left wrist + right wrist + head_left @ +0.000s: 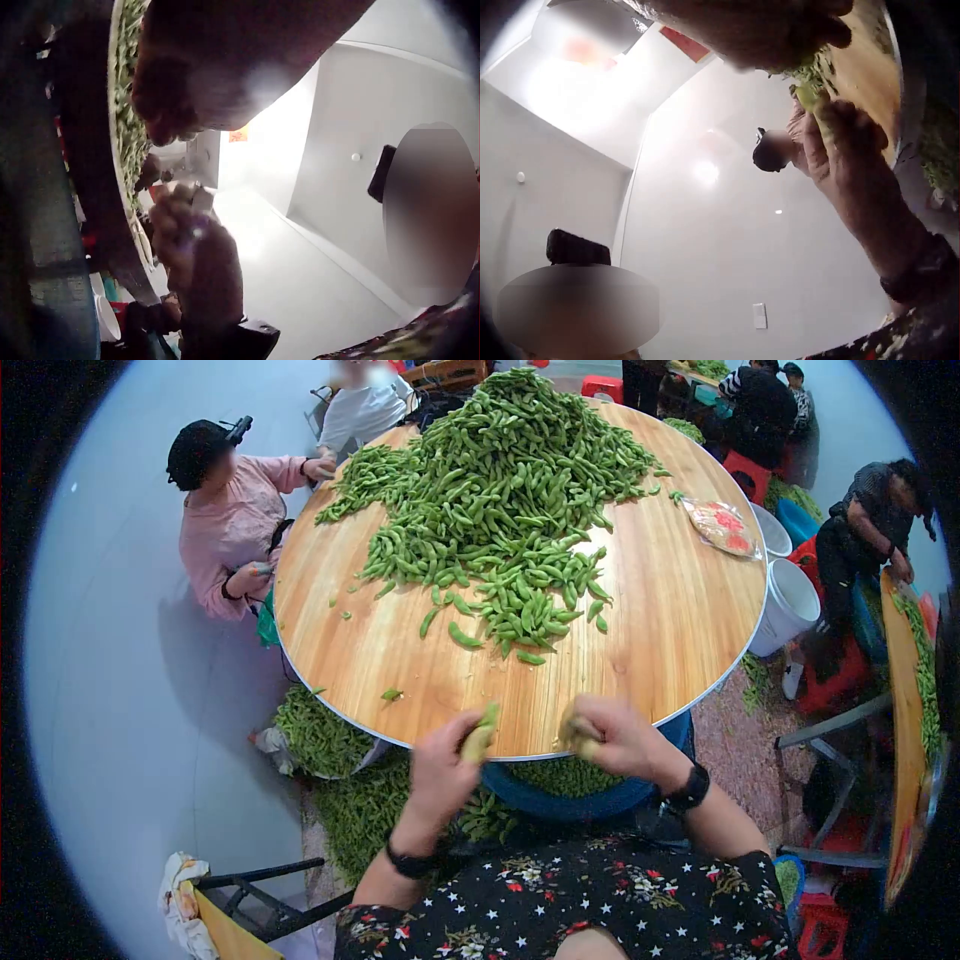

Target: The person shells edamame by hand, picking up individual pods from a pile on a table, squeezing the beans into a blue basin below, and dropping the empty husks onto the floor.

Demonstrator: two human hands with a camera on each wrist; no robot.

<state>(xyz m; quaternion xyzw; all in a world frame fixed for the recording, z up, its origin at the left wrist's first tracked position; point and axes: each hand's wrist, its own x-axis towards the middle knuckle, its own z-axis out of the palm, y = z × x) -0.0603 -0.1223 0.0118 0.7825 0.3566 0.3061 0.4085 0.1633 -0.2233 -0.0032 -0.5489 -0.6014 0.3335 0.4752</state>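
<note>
Head view: at the near edge of the round wooden counter, the left hand pinches a slim green bean pod, whose tip stands above the grip. The right hand is curled round a yellowish second pod, mostly hidden in the fingers. The big heap of green pods lies toward the far edge. It probably works best to hold each pod near one end, over the round blue basin below the edge.

Left wrist view: the right hand is clenched on something pale and blurred.

Right wrist view: the slim green bean pod juts out past the left hand's fingertips, beside the counter's edge.
</note>
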